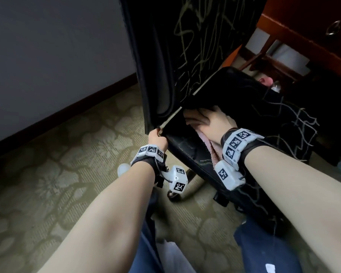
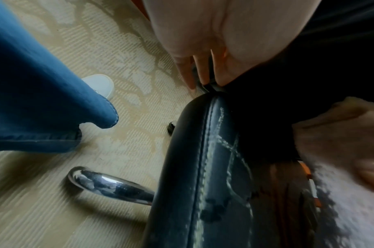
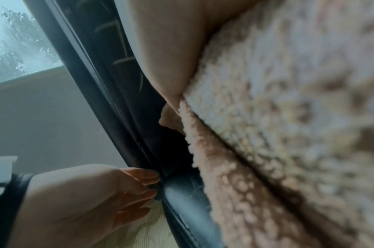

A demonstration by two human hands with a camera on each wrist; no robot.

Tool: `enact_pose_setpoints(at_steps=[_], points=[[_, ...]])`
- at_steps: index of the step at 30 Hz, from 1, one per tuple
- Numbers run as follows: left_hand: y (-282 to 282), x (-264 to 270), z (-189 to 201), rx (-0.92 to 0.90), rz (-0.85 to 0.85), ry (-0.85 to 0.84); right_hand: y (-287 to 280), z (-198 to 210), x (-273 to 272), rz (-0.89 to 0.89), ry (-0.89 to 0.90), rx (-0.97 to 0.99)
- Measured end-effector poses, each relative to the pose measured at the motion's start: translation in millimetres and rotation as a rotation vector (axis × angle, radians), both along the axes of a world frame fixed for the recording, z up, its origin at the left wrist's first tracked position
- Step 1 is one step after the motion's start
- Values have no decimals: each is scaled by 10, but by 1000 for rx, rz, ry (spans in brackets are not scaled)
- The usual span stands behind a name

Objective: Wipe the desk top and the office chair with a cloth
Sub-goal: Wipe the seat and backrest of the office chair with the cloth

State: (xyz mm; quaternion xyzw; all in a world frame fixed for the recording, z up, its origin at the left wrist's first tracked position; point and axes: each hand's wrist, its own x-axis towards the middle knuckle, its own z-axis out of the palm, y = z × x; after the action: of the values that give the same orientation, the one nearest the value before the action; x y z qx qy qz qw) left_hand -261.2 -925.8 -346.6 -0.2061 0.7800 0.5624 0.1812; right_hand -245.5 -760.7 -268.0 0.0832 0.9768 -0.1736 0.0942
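Observation:
The black office chair has cracked leather; its backrest (image 1: 185,56) stands above the seat (image 1: 244,95). My left hand (image 1: 156,137) grips the backrest's lower corner, with its fingers (image 2: 198,67) curled round the edge. My right hand (image 1: 209,121) holds a fluffy pink-beige cloth (image 1: 207,142) and presses it on the rear of the seat, near the gap under the backrest. The right wrist view is filled by the cloth (image 3: 288,117), with my left hand (image 3: 97,193) at the backrest's edge (image 3: 92,67). My right fingertips are hidden in the dark gap.
A reddish wooden desk (image 1: 303,32) with a metal drawer pull (image 1: 333,27) stands at the upper right. The chair's chrome leg (image 2: 109,186) and a caster (image 1: 173,194) rest on patterned carpet (image 1: 57,174). A grey wall (image 1: 47,56) runs on the left. My jeans-clad legs (image 1: 264,249) are below.

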Motion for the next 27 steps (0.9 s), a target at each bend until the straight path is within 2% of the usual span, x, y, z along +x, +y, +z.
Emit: enact_pose_setpoints(at_steps=[5, 8, 11, 16, 23, 27], points=[[-56, -201, -154, -49, -82, -26, -177, -267, -403, -72, -14, 58], [-138, -262, -252, -98, -160, -9, -349, -440, -552, 5, -125, 90], [-208, -282, -342, -83, -212, -33, -473, -583, -561, 9, -214, 109], [-227, -159, -486, 97, -307, -25, -433, -651, -544, 48, -221, 115], [-214, -191, -620, 156, -373, 11, -544, -807, -519, 92, -153, 71], [-226, -462, -677, 136, -425, 29, -572, -809, -714, 77, -111, 86]])
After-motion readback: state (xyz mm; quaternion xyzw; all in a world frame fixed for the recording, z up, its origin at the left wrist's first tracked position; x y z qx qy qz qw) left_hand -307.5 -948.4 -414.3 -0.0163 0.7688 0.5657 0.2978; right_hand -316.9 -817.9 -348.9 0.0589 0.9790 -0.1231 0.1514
